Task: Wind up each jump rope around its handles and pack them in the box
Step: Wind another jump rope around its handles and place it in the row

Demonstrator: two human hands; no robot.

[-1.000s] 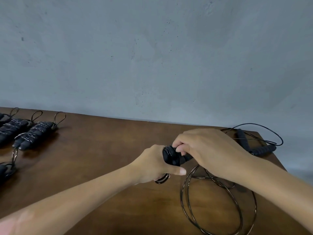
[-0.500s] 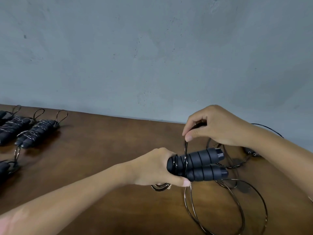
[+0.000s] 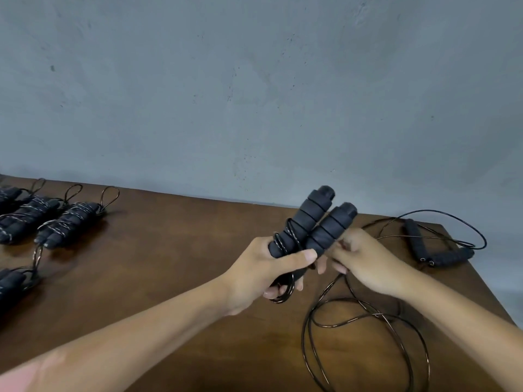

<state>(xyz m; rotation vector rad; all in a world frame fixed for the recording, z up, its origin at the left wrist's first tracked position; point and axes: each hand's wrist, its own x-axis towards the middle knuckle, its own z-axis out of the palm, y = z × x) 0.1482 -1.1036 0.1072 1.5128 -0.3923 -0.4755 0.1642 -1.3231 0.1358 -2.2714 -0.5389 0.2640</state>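
Observation:
My left hand (image 3: 259,274) grips the lower ends of two black foam handles (image 3: 317,222) held side by side, their tops tilted up and away. A few turns of thin dark rope are wound round their lower part. My right hand (image 3: 365,261) sits just right of the handles and pinches the rope close to them. The loose rope (image 3: 365,318) trails down from there and lies in wide loops on the brown table (image 3: 169,250). No box is in view.
Several wound jump ropes (image 3: 68,224) lie at the table's left side, one more (image 3: 11,281) at the left edge. An unwound rope with black handles (image 3: 435,253) lies near the far right corner. A grey wall stands behind the table.
The handles have swung from pointing right to pointing up and away. My right hand came down from above them to beside their lower end, carrying the rope round.

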